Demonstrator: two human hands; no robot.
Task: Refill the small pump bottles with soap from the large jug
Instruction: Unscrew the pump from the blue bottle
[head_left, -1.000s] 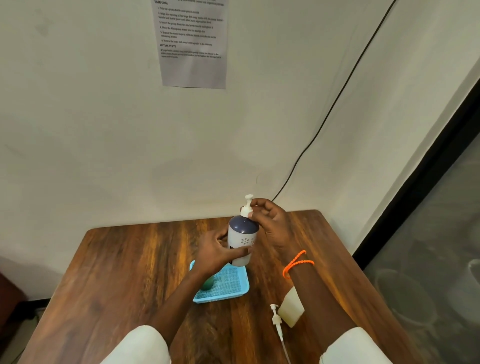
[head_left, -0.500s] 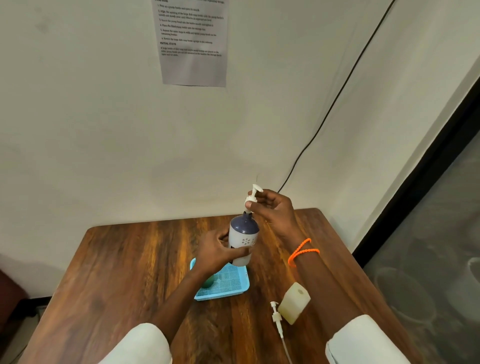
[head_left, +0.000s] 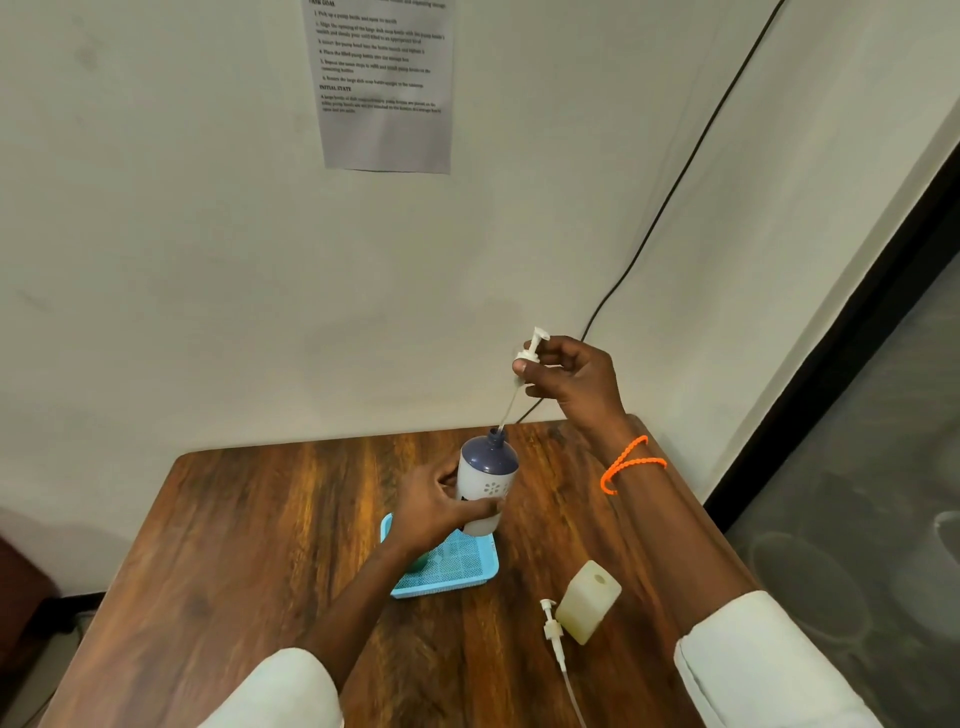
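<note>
Pump bottle, navy top, white body with a dotted flower mark, is gripped upright by left hand above blue tray. Pump head is pinched in right hand fingers, raised, dip tube tip at the neck. Wall sheet headed "INITIAL STATE"; remaining print is not legible.

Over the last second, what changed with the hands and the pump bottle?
The right hand lifted the pump head up out of the pump bottle; only the tube's tip remains at the neck. The left hand still grips the bottle above the blue tray. The other bottle and loose pump stayed put.
</note>
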